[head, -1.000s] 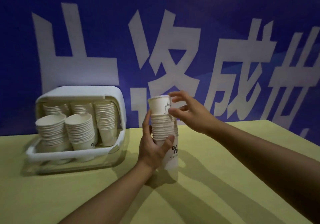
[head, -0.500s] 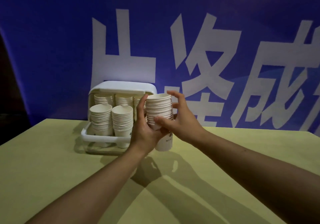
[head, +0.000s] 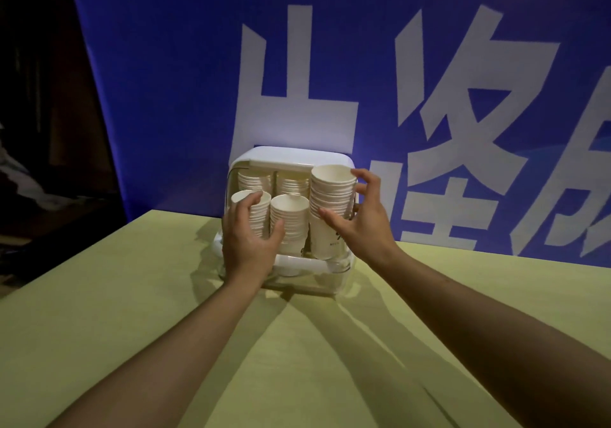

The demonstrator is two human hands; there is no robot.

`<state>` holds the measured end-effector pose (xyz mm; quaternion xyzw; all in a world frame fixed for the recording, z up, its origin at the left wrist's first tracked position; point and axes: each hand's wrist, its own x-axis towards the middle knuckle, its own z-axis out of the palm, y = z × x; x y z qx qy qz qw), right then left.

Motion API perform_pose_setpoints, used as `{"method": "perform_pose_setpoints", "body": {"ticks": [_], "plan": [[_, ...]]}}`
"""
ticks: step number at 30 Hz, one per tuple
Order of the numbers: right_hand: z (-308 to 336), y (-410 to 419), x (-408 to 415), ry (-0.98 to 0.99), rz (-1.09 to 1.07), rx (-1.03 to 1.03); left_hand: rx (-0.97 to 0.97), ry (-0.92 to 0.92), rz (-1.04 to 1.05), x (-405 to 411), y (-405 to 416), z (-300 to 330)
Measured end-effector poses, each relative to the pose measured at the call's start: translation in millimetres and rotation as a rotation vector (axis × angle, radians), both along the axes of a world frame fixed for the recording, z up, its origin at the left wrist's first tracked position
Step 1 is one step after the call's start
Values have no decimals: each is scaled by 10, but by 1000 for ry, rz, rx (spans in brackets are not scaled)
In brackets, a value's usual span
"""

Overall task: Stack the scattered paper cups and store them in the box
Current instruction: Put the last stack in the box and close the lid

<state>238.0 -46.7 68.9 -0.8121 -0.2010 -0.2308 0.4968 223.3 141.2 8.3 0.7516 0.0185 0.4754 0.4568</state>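
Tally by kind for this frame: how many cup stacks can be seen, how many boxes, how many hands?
Cup stacks: 5, with back left, back middle, front left, front middle, and the tall stack at the right hand
Box: 1
Hands: 2, including the left hand
Total: 8

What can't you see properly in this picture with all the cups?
Head view:
- Back right of the box: hidden by the tall stack the right hand holds.
- Print on that stack's bottom cup: partly covered by the right hand's fingers, too small to read.
- Lower part of the front-left stack: hidden by the left hand.
- Banner characters: cut off by the right edge.
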Motion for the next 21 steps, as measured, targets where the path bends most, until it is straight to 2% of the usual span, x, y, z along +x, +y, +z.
{"method": "perform_pose_setpoints", "body": {"ticks": [4, 8, 10, 14, 21], "plan": [[-276, 24, 118, 117, -57, -109, 17, 7, 155, 68, -43, -121], [-424, 9, 169, 214, -87, -183, 56, 127, 215, 86, -75, -174], [-424, 15, 186, 206, -90, -197, 84, 142, 252, 67, -100, -179], [-379, 14, 188, 146, -128, -267, 226, 46, 236, -7, -282, -191], [-152, -140, 138, 17, -134, -439, 145, 171, 121, 2, -628, -78]]}}
